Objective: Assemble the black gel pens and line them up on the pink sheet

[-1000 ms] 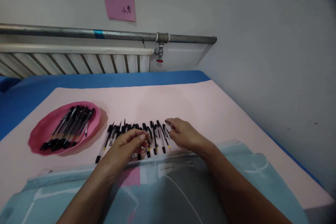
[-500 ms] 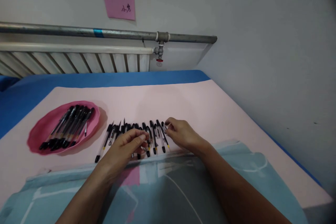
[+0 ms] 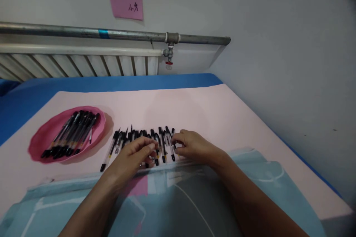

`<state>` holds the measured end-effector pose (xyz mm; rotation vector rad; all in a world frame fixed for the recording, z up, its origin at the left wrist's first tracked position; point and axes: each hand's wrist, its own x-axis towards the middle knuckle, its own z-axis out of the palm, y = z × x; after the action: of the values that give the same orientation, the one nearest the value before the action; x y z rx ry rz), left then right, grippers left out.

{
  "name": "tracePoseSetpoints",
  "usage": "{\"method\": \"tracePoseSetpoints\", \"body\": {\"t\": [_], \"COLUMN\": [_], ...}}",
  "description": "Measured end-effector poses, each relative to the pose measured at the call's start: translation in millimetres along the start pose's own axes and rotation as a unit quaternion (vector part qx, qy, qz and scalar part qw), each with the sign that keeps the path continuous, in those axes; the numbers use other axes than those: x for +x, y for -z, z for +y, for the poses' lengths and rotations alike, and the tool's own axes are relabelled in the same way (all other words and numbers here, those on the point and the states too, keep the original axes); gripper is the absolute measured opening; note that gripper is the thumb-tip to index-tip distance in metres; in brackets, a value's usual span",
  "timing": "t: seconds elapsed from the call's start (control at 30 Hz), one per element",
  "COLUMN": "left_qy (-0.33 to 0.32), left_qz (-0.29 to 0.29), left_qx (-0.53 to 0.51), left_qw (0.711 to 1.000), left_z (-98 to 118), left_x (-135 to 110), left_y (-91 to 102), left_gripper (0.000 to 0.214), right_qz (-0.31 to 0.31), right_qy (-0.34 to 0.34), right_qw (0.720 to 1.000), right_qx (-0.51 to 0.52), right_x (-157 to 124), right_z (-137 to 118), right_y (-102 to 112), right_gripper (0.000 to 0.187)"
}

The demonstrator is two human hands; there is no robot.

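Note:
A row of black-and-clear pens (image 3: 163,152) and loose pen parts lies on the pink table covering in front of me. My left hand (image 3: 141,151) rests low over the middle of the row. Its fingers are curled and the thumb and fingertips come together; whatever they hold is too small to make out. At the right end of the row, my right hand (image 3: 191,146) has its thumb and bent fingers closing around a small dark and clear piece, partly hidden by the fingers. At the left, a pink oval tray (image 3: 36,142) holds a bundle of black-ended pens (image 3: 73,131).
The pink table covering (image 3: 189,107) lies over a blue surface (image 3: 155,82). Behind it are a white radiator (image 3: 83,66), a metal pipe (image 3: 133,35) and a red-handled valve (image 3: 169,63). A wall stands close on the right. Light blue cloth (image 3: 69,207) covers the near edge.
My right hand has lowered slightly, its fingers now over the right end of the row around a small piece. My left hand has stayed in place.

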<state>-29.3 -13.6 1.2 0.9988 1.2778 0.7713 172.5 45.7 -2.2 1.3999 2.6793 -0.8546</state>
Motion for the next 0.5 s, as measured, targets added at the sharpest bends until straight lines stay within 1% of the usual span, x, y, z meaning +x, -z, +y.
{"method": "tracePoseSetpoints", "body": {"t": [0.27,0.5], "left_qy": [0.003,0.000], "left_qz": [-0.002,0.001], "left_qx": [0.007,0.014], "left_qw": [1.000,1.000], "left_z": [-0.5,0.5], "left_x": [0.7,0.0], "left_y": [0.6,-0.2], "left_gripper": [0.027,0.025], "right_qz": [0.011,0.013], "right_qy": [0.022,0.020], "right_qw": [0.999,1.000], "right_qx": [-0.034,-0.010], "right_x": [0.8,2.2], "right_z": [3.2,3.1], "right_y": [-6.0,-4.4], "right_gripper": [0.018,0.016]}}
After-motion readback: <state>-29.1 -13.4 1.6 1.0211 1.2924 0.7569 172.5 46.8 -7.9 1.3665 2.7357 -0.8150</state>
